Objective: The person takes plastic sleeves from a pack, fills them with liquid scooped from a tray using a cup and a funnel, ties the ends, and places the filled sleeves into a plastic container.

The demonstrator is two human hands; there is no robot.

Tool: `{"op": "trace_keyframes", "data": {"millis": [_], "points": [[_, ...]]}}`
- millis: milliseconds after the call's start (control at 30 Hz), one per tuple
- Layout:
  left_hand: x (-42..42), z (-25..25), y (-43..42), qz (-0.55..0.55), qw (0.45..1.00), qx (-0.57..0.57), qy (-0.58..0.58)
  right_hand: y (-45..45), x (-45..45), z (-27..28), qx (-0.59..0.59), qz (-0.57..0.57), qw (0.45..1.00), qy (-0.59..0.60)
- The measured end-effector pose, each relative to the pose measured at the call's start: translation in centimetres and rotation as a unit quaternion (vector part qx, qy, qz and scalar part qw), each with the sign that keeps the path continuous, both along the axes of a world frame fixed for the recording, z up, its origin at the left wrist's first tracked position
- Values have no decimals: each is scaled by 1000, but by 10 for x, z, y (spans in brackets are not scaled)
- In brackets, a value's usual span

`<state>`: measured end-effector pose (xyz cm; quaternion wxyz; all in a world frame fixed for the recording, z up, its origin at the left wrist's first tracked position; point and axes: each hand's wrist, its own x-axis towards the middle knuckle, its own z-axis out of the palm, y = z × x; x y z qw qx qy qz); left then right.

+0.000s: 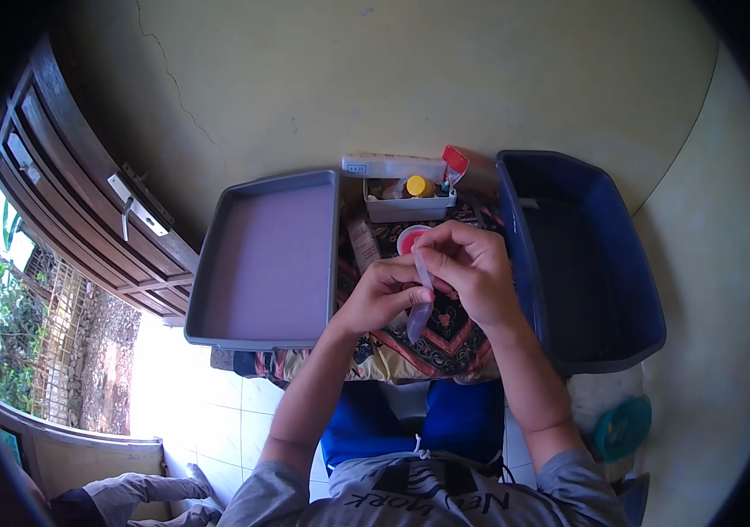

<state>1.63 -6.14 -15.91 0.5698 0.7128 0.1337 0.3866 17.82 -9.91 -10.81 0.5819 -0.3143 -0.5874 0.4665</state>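
A narrow, translucent plastic piece (421, 318), perhaps a small bag or sleeve, hangs between my two hands above the patterned cloth. My left hand (385, 294) is closed on its side, thumb pressed against it. At its upper end, my right hand (470, 268) is closed with the fingertips pinched together. Just beyond the fingers stands a round white tub (410, 237) with red in it, partly hidden by my right hand. A pale slim box (363, 243) lies left of the tub.
A grey-rimmed tray (334, 263) stands at the left and a deep dark blue bin (524, 263) at the right. Behind, a grey box (408, 209) holds a yellow-capped container (419, 185). Patterned cloth (458, 338) covers the table. Another person's legs (142, 492) show lower left.
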Motion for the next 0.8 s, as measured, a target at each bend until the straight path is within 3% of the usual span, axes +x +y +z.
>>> {"op": "trace_keyframes", "data": {"millis": [33,100,300,600,800], "points": [[2,2,-2,0,1000,-1,0,-1,-2,0,19,-38,999,-15],[5,4,-5,90,990,104,15,0,-3,-2,38,-76,996,-30],[8,0,-12,179,966,171,79,1,-6,-3,32,-144,988,-52],[7,-8,-11,155,988,19,13,8,3,-5,18,-182,983,19],[5,-14,-9,150,988,17,28,19,9,-20,2,-175,982,73]]}}
